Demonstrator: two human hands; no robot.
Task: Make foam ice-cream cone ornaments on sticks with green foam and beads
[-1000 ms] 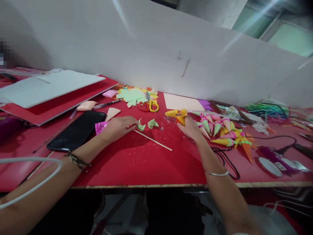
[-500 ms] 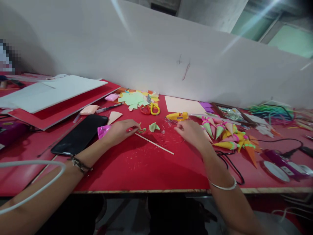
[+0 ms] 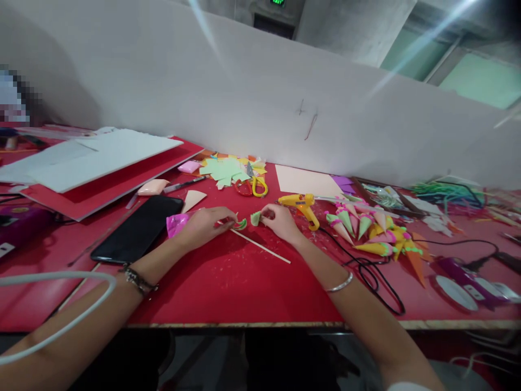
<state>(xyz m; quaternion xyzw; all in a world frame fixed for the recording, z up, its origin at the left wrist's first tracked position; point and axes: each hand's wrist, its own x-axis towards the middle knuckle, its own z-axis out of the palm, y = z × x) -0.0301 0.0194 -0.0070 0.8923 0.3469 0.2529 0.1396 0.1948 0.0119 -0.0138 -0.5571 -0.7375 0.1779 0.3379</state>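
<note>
1. Where the inspected area begins at left, a black phone (image 3: 138,228), smooth and glossy, lies slantwise on the red tabletop (image 3: 228,288). Just to its right sits a crinkled, shiny magenta packet (image 3: 176,224), partly hidden by the left hand.
2. Left hand (image 3: 209,224): turned palm down, thumb and fingers closed, apparently pinching a curled green piece (image 3: 241,224) at their tips. The piece is thin, crescent-shaped and papery, with a brighter green edge.
3. Thin stick (image 3: 262,247): pale, straight, seemingly wooden. Its long axis runs from beside the left fingertips obliquely rightward and toward the person. The left hand is the nearer; whether the stick's far end touches those fingers cannot be determined.
4. Governing relation: the pale green scrap (image 3: 255,219) lies to the right of the left fingertips and slightly farther from the person. A narrow gap separates it from the curled green piece; no contact.
5. Right hand (image 3: 280,221): fingertips pointing left, thumb and forefinger gripping the pale green scrap, which appears thin, matte and bent.
6. Glue gun (image 3: 299,203): yellow, hard plastic, not held, resting near the right hand with its nozzle to the left.
7. Small cones (image 3: 364,221): heaped at right, sharply pointed, smooth-sided, in green, pink and orange, several with bright trim.
</note>
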